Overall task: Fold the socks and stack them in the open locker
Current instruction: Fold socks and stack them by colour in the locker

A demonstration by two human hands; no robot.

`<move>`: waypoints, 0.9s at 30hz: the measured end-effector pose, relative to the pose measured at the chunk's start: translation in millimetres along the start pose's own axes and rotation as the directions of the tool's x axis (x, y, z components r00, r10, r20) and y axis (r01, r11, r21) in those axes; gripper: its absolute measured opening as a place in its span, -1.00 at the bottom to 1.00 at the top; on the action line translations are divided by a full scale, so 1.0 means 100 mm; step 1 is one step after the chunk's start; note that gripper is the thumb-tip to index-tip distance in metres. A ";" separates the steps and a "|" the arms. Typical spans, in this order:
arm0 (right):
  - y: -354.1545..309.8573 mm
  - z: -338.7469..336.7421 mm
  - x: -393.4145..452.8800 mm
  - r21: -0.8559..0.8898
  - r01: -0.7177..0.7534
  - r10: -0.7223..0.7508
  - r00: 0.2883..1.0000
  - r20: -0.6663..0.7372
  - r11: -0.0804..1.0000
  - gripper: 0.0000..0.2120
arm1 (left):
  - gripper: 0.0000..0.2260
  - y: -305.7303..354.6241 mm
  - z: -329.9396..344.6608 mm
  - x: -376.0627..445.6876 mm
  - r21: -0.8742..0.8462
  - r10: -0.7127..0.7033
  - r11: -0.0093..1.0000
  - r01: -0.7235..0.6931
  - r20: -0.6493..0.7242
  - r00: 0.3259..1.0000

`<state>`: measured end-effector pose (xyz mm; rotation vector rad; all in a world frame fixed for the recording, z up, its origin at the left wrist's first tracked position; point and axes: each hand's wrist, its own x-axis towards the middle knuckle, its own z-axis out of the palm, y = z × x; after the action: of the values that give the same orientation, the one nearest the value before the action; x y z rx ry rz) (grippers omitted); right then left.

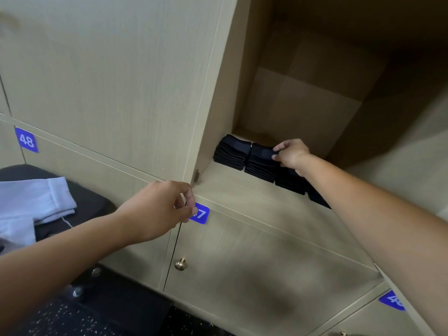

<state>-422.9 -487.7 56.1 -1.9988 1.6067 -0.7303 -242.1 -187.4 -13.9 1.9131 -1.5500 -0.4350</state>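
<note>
Folded black socks stand in stacks on the floor of the open locker (242, 190). The leftmost stack (231, 151) sits against the locker's left wall; a second stack (260, 163) is beside it, and more stacks (291, 183) run to the right, partly hidden by my right arm. My right hand (292, 154) reaches into the locker and pinches a folded black sock lying on top of the second stack. My left hand (160, 207) hovers outside, at the locker's lower left corner, fingers curled with the thumb near the fingertips, holding nothing visible.
A blue number plate (201, 214) marks the closed door below, which has a brass knob (180, 264). At left, light grey-blue garments (31, 202) lie on a dark padded bench (92, 202). Another plate (26, 140) reads 48. The floor is dark and speckled.
</note>
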 end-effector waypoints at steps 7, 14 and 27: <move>-0.08 -0.04 -0.20 -0.095 0.067 -0.070 0.997 -0.033 0.993 -0.80 | -0.93 -0.03 -0.06 -0.04 -0.011 0.001 1.000 -0.001 0.033 0.999; -0.21 0.08 -0.95 -0.040 0.278 -0.278 0.961 0.010 0.960 -0.89 | -0.90 -0.08 -0.27 -0.17 0.096 0.006 0.995 -0.012 0.065 0.998; -0.39 0.58 -2.26 0.144 0.466 -0.487 0.840 0.241 0.873 -0.91 | -0.89 -0.08 -0.74 -0.61 0.218 -0.049 0.975 0.042 0.030 0.998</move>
<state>-394.9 -257.0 12.7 -2.3485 0.9106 -0.6416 -206.2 -108.2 28.0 2.1203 -1.6364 -0.3315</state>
